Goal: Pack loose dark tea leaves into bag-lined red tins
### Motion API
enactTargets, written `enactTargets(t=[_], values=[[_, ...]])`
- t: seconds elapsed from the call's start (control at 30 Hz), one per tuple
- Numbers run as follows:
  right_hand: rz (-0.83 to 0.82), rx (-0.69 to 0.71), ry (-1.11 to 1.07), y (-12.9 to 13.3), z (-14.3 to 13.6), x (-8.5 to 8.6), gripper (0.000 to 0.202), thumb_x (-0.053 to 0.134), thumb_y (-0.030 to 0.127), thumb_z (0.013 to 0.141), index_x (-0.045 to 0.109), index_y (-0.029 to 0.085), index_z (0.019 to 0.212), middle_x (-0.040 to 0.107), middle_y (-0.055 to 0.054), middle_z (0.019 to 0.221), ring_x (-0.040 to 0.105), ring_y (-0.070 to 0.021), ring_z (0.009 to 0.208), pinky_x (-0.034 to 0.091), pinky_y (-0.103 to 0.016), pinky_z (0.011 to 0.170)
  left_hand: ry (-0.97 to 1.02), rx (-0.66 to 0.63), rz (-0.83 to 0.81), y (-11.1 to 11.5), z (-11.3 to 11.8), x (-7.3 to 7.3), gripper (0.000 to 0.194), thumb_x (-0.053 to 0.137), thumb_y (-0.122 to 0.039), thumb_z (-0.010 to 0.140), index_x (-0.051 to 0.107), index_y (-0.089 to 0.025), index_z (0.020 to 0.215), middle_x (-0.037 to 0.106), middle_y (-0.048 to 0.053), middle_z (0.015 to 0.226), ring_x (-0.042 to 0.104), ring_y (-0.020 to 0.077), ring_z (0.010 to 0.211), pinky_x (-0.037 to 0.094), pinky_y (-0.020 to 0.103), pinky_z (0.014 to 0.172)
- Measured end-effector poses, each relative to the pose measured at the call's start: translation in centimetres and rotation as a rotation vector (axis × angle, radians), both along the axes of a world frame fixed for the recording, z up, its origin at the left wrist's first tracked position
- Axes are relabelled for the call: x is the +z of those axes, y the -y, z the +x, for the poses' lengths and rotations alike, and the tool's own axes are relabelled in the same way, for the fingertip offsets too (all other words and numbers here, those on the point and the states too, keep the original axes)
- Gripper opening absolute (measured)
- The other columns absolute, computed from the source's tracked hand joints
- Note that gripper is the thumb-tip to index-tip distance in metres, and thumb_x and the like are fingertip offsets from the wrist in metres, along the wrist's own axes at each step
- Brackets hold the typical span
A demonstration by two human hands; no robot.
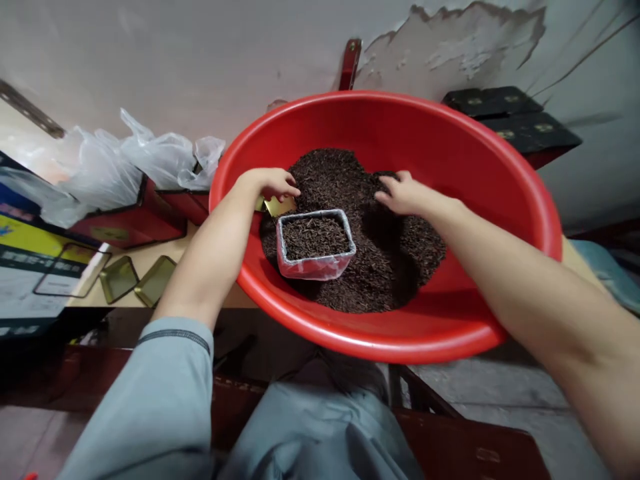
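Red basin (pixel 385 343) overhung the table's (pixel 240 298) near edge. Inside, a plastic-lined box (pixel 315 268), full of dark shreds (pixel 345 290), sat toward the basin's left rim. Left hand (pixel 270 183) curled by a gold piece (pixel 281 207), grip indeterminate; right hand (pixel 406 195), fingers apart, at the heap, contact unclear.

pale wood table (pixel 231 299) here's got a big red tub (pixel 380 347), two gold trays (pixel 156 281) and some red boxes (pixel 133 228) on it
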State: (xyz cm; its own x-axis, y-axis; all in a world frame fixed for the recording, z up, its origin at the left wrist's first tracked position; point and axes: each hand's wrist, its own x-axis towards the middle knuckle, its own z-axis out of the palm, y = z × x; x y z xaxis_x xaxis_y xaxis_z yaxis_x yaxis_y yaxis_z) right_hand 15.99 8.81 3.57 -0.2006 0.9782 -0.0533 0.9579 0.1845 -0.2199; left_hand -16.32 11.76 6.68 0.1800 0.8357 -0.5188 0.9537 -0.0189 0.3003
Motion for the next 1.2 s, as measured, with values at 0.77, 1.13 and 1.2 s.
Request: enactTargets(t=[0.77, 1.13, 1.2], values=[[0.259, 0.183, -0.232, 2.3, -7.0, 2.1, 0.047, 0.052, 0.048, 0.103, 0.069, 0.019, 0.136, 0.078, -0.015, 0.117, 0.071, -0.0305, 0.107, 0.053, -0.044, 0.097, 0.024, 0.015, -0.149, 0.1, -0.4, 0.3, 0.062, 0.061, -0.040, 0.099, 0.048, -0.021, 0.156, 0.064, 0.015, 0.150, 0.069, 0.0244, 0.126, 0.056, 0.023, 0.072], [0.389, 0.807, -0.169, 9.5, -11.7, 3.5, 0.035, 0.062, 0.042, 0.103, 0.075, 0.014, 0.121, 0.062, -0.019, 0.130, 0.067, -0.0272, 0.107, 0.054, -0.037, 0.082, -0.042, -0.052, -0.103, 0.5, 0.2, 1.2, 0.067, 0.071, -0.033, 0.074, 0.066, -0.024, 0.140, 0.073, 0.010, 0.134, 0.074, 0.0247, 0.112, 0.058, 0.025, 0.079], [0.370, 0.838, -0.241, 9.4, -11.6, 3.4, 0.037, 0.068, 0.041, 0.099, 0.074, 0.014, 0.125, 0.060, -0.020, 0.133, 0.066, -0.0285, 0.113, 0.056, -0.040, 0.087, -0.046, -0.048, -0.112, 0.5, 0.2, 1.1, 0.069, 0.071, -0.031, 0.072, 0.065, -0.023, 0.141, 0.071, 0.011, 0.138, 0.073, 0.0254, 0.114, 0.059, 0.024, 0.079]])
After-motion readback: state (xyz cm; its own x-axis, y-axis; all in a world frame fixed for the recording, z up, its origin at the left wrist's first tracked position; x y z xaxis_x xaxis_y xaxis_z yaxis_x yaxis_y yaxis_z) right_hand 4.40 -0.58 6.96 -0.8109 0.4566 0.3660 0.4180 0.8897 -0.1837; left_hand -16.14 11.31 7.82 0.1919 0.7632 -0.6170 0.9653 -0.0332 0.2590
